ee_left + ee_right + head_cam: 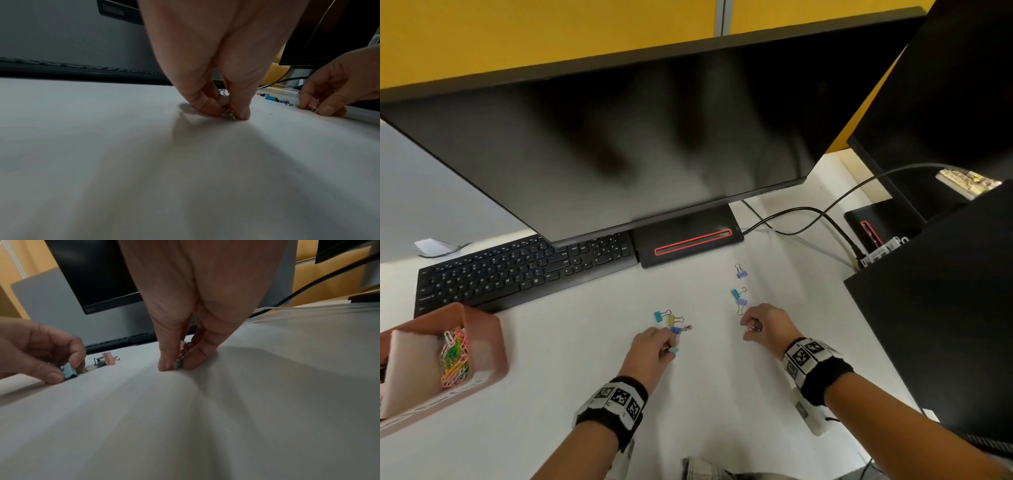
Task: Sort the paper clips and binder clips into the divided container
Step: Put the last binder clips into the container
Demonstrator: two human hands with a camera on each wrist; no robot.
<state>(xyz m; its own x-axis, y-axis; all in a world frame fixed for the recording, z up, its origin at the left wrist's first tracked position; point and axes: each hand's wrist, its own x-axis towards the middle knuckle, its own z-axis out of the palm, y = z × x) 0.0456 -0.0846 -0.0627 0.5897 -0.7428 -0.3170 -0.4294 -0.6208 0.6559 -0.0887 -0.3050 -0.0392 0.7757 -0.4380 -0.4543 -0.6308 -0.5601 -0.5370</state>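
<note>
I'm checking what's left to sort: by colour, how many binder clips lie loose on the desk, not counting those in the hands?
Lavender clips: 2
Teal clips: 2
Yellow clip: 1
Dark blue clip: 1
Total: 6

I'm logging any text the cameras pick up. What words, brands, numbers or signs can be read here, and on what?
Nothing reads clearly.
Monitor logo: too blurred to read.
Monitor logo in the left wrist view: blurred, unreadable.
Keyboard key legends: too small.
Wristbands: square black-and-white code markers, no words.
Container front: faint marks, illegible.
</note>
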